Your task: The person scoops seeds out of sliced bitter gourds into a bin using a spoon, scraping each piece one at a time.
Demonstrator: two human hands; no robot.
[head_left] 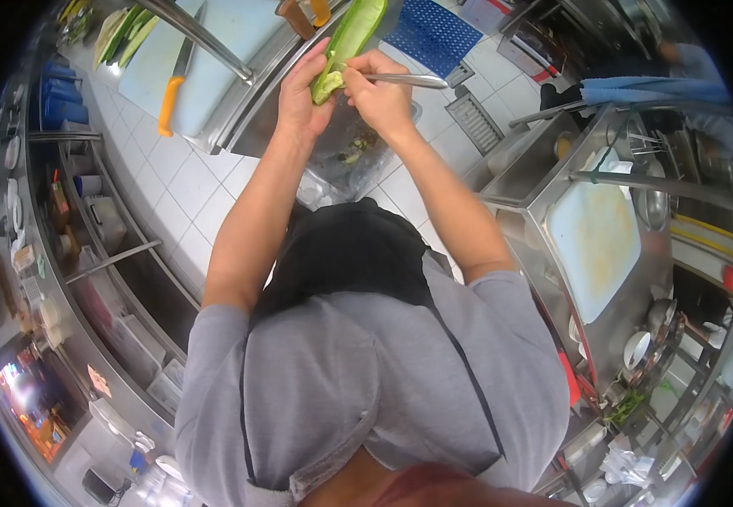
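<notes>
While fingers flank it, gourd slants.

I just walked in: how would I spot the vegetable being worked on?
Find the pale cutting board at the picture's upper left, then move right to the person's left hand. It holds a long green vegetable, cut open lengthwise. Unlike the green pieces at the board's left edge, this one is in hand, its pale hollow showing.

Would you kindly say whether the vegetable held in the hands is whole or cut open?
Cut open: the vegetable in the left hand shows its pale inside, edged by darker green.
</notes>
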